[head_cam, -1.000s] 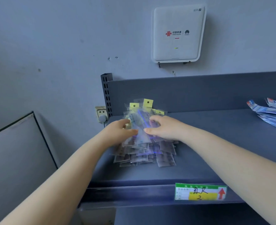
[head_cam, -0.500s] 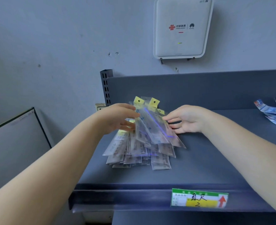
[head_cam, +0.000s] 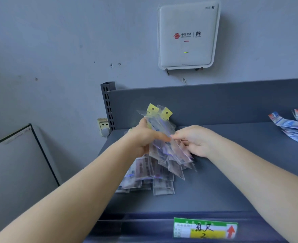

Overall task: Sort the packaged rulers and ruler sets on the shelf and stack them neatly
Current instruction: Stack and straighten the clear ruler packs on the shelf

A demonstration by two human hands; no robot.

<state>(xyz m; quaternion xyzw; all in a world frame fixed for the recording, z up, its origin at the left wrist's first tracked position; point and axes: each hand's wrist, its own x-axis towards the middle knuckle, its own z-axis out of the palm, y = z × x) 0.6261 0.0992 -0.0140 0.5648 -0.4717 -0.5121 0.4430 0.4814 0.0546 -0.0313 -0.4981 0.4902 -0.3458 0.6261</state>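
A fanned bundle of packaged rulers (head_cam: 164, 135) in clear sleeves with yellow hang tabs is held tilted above the shelf (head_cam: 232, 172), tabs toward the back panel. The left hand (head_cam: 143, 139) grips the bundle across its middle, fingers curled round it. The right hand (head_cam: 195, 141) meets the bundle's right edge, its fingers bent in against the sleeves; whether it pinches one cannot be told. More rulers (head_cam: 150, 179) lie splayed on the shelf directly beneath. Risk: the sleeves look slick and unevenly aligned, so a loosened grip could let lower pieces slide out and scatter onto the pile, or toward the front lip near the price label (head_cam: 205, 228). A separate heap of blue-printed packs (head_cam: 291, 127) lies well apart to the right.
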